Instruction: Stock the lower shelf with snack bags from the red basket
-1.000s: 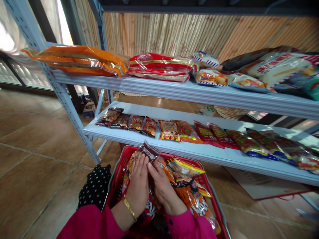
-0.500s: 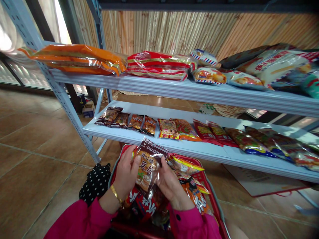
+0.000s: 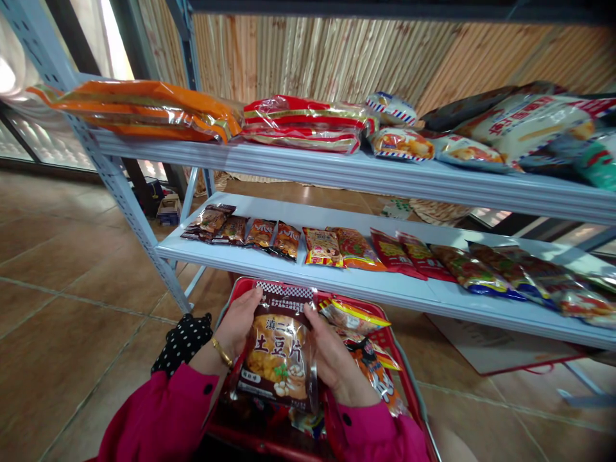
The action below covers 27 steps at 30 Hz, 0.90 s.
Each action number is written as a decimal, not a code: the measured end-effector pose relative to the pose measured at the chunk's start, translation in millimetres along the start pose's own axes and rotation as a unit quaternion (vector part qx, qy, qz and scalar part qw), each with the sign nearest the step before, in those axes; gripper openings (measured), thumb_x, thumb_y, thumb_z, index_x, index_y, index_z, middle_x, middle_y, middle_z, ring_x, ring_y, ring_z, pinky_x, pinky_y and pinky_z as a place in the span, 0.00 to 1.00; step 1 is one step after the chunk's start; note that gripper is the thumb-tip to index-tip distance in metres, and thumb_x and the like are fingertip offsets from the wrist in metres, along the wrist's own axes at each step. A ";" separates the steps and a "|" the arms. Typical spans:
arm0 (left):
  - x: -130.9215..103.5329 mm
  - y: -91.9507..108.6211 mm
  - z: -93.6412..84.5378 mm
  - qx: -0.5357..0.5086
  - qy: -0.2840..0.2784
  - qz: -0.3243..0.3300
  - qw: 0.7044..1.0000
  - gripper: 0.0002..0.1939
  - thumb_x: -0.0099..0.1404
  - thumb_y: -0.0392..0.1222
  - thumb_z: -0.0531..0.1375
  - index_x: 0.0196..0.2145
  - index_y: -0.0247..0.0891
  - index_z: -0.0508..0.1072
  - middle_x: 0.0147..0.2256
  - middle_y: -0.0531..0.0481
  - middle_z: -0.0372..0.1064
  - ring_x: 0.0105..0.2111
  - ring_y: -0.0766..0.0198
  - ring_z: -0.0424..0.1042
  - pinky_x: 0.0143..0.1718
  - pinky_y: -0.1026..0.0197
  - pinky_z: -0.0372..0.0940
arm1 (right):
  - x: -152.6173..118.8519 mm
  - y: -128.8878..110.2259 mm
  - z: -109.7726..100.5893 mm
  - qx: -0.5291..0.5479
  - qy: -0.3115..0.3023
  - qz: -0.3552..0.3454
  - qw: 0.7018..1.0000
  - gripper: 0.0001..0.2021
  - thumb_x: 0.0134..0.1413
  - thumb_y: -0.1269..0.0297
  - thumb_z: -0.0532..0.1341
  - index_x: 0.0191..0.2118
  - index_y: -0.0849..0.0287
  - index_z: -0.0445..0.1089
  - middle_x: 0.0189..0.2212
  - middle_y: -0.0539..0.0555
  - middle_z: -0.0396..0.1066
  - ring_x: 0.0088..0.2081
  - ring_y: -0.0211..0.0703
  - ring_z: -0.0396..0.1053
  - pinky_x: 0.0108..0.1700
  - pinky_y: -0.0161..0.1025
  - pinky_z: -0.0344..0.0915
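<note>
Our grip: left hand (image 3: 238,324) and right hand (image 3: 332,356), closed along opposite sides of one brown snack packet (image 3: 279,353), apparently keeping its printed front towards us, over the red basket (image 3: 402,353). Beyond: lower shelf (image 3: 260,263), rowed bags (image 3: 323,247).

Before me, the lower shelf (image 3: 337,281) holds a row of packets (image 3: 323,248), 2 mostly red, and the upper shelf (image 3: 289,164) holds bags (image 3: 303,114) in orange, red and white.

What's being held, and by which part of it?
A brown snack packet, by its side edges: left hand on one, right hand on the other.
</note>
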State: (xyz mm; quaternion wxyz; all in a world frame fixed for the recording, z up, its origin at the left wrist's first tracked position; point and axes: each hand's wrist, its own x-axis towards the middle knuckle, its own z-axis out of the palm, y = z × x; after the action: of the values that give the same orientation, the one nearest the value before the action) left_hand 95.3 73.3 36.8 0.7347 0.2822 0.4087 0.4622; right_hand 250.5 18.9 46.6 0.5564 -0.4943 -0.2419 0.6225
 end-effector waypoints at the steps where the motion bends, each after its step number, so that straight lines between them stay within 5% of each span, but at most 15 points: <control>1: 0.2 -1.9 -0.1 0.001 0.007 -0.003 1.000 0.11 0.62 0.46 0.60 0.37 0.37 0.76 0.33 0.46 0.78 0.39 0.52 0.75 0.41 0.53 0.70 | 0.4 -0.2 -0.8 0.022 -0.010 0.023 0.999 0.16 0.49 0.53 0.65 0.39 0.60 0.73 0.35 0.59 0.79 0.41 0.53 0.76 0.40 0.47 0.72; 7: -5.1 -8.4 -0.1 0.031 0.041 0.012 0.999 0.11 0.59 0.46 0.62 0.34 0.36 0.77 0.34 0.46 0.78 0.39 0.55 0.75 0.41 0.56 0.70 | 6.0 -6.7 -2.2 0.092 0.041 0.036 0.994 0.19 0.41 0.58 0.71 0.41 0.56 0.71 0.42 0.54 0.78 0.43 0.48 0.75 0.40 0.43 0.72; 14: -11.1 -2.4 7.2 0.033 0.040 0.033 0.998 0.17 0.57 0.51 0.63 0.34 0.32 0.77 0.34 0.42 0.78 0.38 0.55 0.75 0.41 0.56 0.70 | 8.8 -7.4 1.0 0.087 0.089 0.061 0.990 0.14 0.45 0.54 0.68 0.36 0.57 0.73 0.33 0.53 0.79 0.39 0.47 0.75 0.36 0.40 0.72; 20: -5.7 -7.4 2.9 0.024 0.061 0.048 0.997 0.13 0.56 0.47 0.64 0.32 0.33 0.77 0.34 0.44 0.78 0.36 0.57 0.75 0.39 0.58 0.69 | 13.6 -4.1 2.3 0.142 0.111 0.071 0.981 0.09 0.47 0.62 0.68 0.34 0.59 0.73 0.30 0.54 0.79 0.36 0.47 0.76 0.35 0.40 0.73; 27: -12.1 -2.4 4.5 0.040 -0.005 0.042 0.998 0.20 0.59 0.54 0.61 0.38 0.33 0.76 0.35 0.41 0.77 0.37 0.55 0.75 0.39 0.56 0.69 | 16.3 -5.3 -3.1 0.125 0.103 0.044 0.986 0.12 0.48 0.60 0.68 0.38 0.59 0.73 0.33 0.55 0.79 0.35 0.46 0.77 0.37 0.42 0.74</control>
State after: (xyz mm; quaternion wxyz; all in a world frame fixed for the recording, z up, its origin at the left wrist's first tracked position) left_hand 97.4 61.1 41.3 0.7046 0.3310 0.4107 0.4747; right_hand 257.5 34.7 44.2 0.6079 -0.4927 -0.0819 0.6172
